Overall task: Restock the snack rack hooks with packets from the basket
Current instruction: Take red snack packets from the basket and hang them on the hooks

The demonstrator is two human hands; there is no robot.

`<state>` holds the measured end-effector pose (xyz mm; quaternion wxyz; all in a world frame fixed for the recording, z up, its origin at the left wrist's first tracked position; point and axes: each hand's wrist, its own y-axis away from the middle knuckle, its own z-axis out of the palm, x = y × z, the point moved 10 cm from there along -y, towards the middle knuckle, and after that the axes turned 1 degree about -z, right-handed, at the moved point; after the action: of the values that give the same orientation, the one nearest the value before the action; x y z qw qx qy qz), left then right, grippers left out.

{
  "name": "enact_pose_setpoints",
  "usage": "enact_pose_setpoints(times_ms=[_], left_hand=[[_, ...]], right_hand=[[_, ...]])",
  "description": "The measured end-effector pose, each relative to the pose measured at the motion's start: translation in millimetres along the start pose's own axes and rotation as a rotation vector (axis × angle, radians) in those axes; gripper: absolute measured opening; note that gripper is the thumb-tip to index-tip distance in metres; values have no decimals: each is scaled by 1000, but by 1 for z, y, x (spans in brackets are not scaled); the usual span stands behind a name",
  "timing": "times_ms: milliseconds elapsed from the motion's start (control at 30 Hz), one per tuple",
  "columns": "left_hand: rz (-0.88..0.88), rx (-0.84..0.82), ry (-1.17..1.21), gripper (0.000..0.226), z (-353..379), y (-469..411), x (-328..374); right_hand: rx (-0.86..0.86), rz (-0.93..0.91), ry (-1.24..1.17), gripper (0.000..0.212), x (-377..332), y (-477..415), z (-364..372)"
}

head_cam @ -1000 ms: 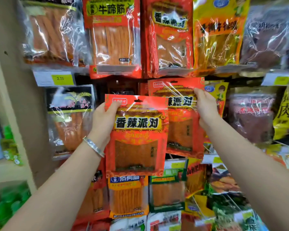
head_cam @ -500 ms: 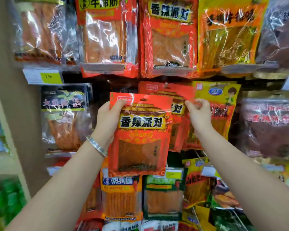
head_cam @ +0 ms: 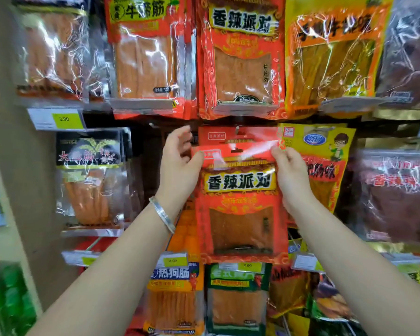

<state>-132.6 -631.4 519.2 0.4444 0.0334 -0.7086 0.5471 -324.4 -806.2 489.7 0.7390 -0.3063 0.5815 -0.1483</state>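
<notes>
A red snack packet (head_cam: 240,209) with a yellow name band is held upright against the rack's middle row. My left hand (head_cam: 177,166) has its thumb on the packet's top left corner, with the fingers raised and blurred beside it. My right hand (head_cam: 289,175) pinches the top right corner. The packet's hang hole (head_cam: 237,150) lies just below a hook (head_cam: 237,129). That hook carries an identical red packet (head_cam: 228,135), which hangs right behind the held one. No basket is in view.
Rows of hanging snack packets fill the rack above, below and to both sides. A yellow packet (head_cam: 325,151) hangs close on the right and a black-topped one (head_cam: 90,175) on the left. Price tags (head_cam: 63,118) stick out below the rows. A beige upright (head_cam: 15,166) borders the rack on the left.
The held red packet moved right and up, now covering the hung identical packet. My right hand left the hung packet and took the held packet's top right corner. The camera moved closer.
</notes>
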Motion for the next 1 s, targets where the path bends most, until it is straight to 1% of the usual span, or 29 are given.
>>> enact_pose_setpoints(times_ms=[67, 100, 167, 267, 300, 367, 433, 500, 567, 733, 800, 867, 900, 967, 1000], left_hand=[[170, -14, -138, 51, 1, -1, 22], [217, -50, -175, 53, 5, -2, 30], [247, -140, -182, 55, 19, -3, 40], [249, -209, -165, 55, 34, -3, 46], [247, -209, -151, 54, 35, -2, 47], [231, -187, -76, 54, 32, -2, 48], [214, -172, -24, 59, 30, -2, 47], [211, -196, -62, 63, 32, -4, 45], [210, -210, -78, 64, 33, -5, 42], [201, -205, -63, 60, 30, -3, 28], [202, -224, -87, 55, 32, 2, 15], [212, -248, -175, 47, 35, 9, -3], [193, -268, -222, 44, 37, 13, -15], [127, -329, -304, 42, 41, 25, -44], [92, -366, -337, 42, 43, 32, -58]], right_hand=[[1, -75, 48, 35, -15, -4, -5], [-13, -102, 65, 35, -21, -6, -5], [-32, -124, 83, 34, -30, -11, -3], [-20, -108, 75, 39, -36, -19, -1], [-15, -94, 72, 39, -37, -22, 0], [4, -88, 66, 32, -42, -27, 1], [23, -83, 76, 33, -46, -31, 3], [39, -62, 86, 33, -45, -35, 5], [40, -40, 102, 26, -40, -39, 6], [29, 2, 171, 31, -18, -42, 7], [45, -29, 213, 31, -11, -39, 5], [57, -46, 263, 27, -2, -30, 2], [61, -61, 282, 28, 2, -24, 1], [79, -144, 351, 42, 4, -6, -3], [94, -209, 432, 50, 4, 5, -5]])
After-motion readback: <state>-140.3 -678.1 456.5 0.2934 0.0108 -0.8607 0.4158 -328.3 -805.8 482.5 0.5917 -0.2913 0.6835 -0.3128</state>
